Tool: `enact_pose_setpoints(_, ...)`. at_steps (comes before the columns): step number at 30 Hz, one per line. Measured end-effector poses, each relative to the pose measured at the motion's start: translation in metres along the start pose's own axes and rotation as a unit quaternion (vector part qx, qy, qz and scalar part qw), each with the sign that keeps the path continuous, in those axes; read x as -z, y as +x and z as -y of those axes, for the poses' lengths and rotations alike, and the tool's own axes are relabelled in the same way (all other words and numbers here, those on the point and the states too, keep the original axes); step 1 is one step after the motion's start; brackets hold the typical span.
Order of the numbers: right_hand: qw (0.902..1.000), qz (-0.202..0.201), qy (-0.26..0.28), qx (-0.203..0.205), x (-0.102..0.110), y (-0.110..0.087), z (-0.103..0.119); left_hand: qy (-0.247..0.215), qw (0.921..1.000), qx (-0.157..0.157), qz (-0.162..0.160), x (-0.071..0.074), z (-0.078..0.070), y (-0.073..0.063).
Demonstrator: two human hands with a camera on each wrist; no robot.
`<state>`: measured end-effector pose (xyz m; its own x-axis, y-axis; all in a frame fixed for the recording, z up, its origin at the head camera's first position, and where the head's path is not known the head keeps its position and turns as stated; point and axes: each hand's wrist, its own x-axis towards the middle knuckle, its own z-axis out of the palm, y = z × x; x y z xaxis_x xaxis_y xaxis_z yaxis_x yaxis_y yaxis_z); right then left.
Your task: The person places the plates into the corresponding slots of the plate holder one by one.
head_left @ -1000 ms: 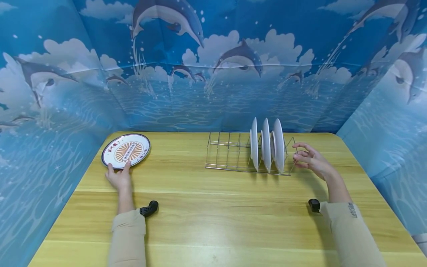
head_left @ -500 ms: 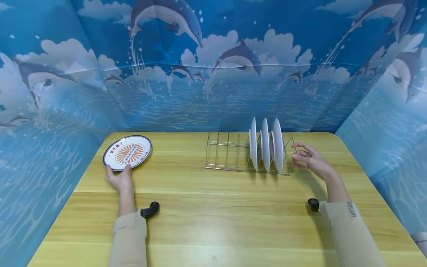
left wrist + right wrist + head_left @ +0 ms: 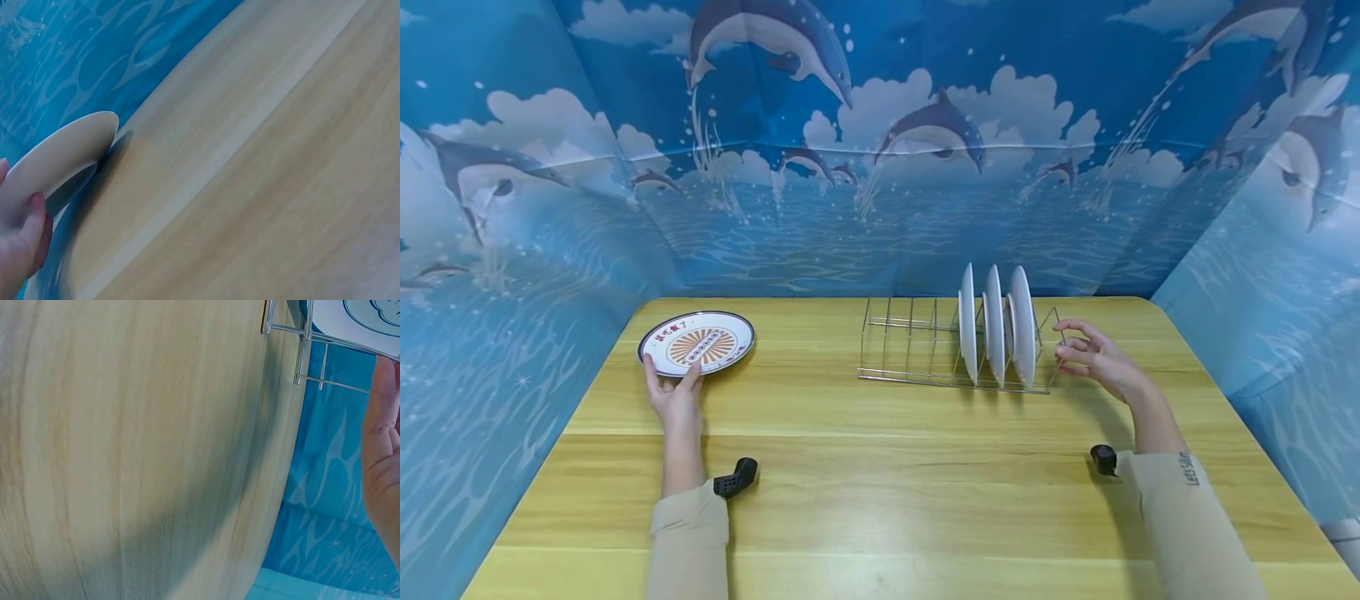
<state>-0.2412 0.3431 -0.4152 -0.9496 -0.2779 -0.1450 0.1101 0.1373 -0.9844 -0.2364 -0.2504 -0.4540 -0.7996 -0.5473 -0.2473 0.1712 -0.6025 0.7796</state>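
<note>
My left hand (image 3: 677, 404) grips a white plate (image 3: 670, 329) by its near rim, thumb over the edge. The plate has a dark blue rim, an orange sunburst and red characters. In the left wrist view the plate (image 3: 69, 147) is tilted clear of the wooden table, its pale underside and foot ring showing. On the right, my right hand (image 3: 1101, 358) pinches the end wire of a metal plate rack (image 3: 898, 377). Three white plates stand upright in the rack's right half: a left one (image 3: 968, 325), a middle one (image 3: 994, 325) and a right one (image 3: 1022, 325).
The wooden table (image 3: 880, 483) runs back to a blue dolphin-print curtain (image 3: 820, 225), which also hangs along both sides. The rack's left slots (image 3: 910, 342) hold no plates. A black wrist device (image 3: 737, 477) sticks out beside the left cuff, another (image 3: 1103, 460) beside the right.
The plate in my left hand has risen off the table, tipped, and shifted slightly right. My left hand moved with it. My right hand stays at the rack's end.
</note>
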Motion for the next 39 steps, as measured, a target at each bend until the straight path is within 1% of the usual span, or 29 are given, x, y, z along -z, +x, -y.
enact_pose_setpoints(4,1.0000,-0.003,-0.006,-0.004,0.000,0.001,0.000,0.028,0.9990,-0.031,0.018,-0.003,0.003,-0.006)
enact_pose_setpoints(7,0.9999,-0.006,-0.012,-0.007,0.000,0.001,-0.001,0.062,0.9950,-0.067,0.041,-0.007,0.005,-0.009)
enact_pose_setpoints(10,0.9999,-0.007,-0.013,-0.006,0.000,0.002,-0.001,0.072,0.9905,-0.090,0.075,-0.013,0.006,-0.012)
enact_pose_setpoints(12,0.9999,-0.006,-0.010,-0.004,0.000,0.002,-0.002,0.078,0.9873,-0.101,0.094,-0.022,0.004,-0.019)
enact_pose_setpoints(13,1.0000,-0.005,-0.008,-0.003,0.000,0.002,-0.002,0.071,0.9861,-0.106,0.107,-0.027,0.003,-0.021)
enact_pose_setpoints(15,1.0000,-0.004,-0.003,0.001,0.000,0.001,-0.002,0.070,0.9824,-0.116,0.128,-0.040,-0.002,-0.030)
enact_pose_setpoints(19,1.0000,0.000,0.004,0.007,0.000,0.000,-0.002,0.066,0.9733,-0.127,0.179,-0.066,-0.010,-0.047)
enact_pose_setpoints(22,0.9999,0.003,0.005,0.011,0.000,0.000,-0.002,0.086,0.9638,-0.130,0.216,-0.084,-0.013,-0.061)
enact_pose_setpoints(24,0.9999,0.003,0.005,0.012,0.001,0.000,-0.002,0.096,0.9563,-0.132,0.243,-0.095,-0.013,-0.069)
enact_pose_setpoints(27,0.9998,0.004,0.011,0.014,0.001,0.000,-0.003,0.116,0.9428,-0.131,0.284,-0.111,-0.009,-0.080)
enact_pose_setpoints(30,0.9996,0.006,0.022,0.017,0.002,0.001,-0.004,0.145,0.9264,-0.134,0.321,-0.127,-0.004,-0.091)
enact_pose_setpoints(32,0.9993,0.008,0.030,0.019,0.002,0.001,-0.005,0.163,0.9144,-0.136,0.345,-0.138,0.001,-0.099)
enact_pose_setpoints(35,0.9993,0.010,0.030,0.021,0.002,0.001,-0.005,0.178,0.8952,-0.141,0.384,-0.153,0.010,-0.109)
enact_pose_setpoints(39,0.9992,0.015,0.030,0.022,0.002,0.001,-0.006,0.203,0.8666,-0.163,0.426,-0.170,0.024,-0.120)
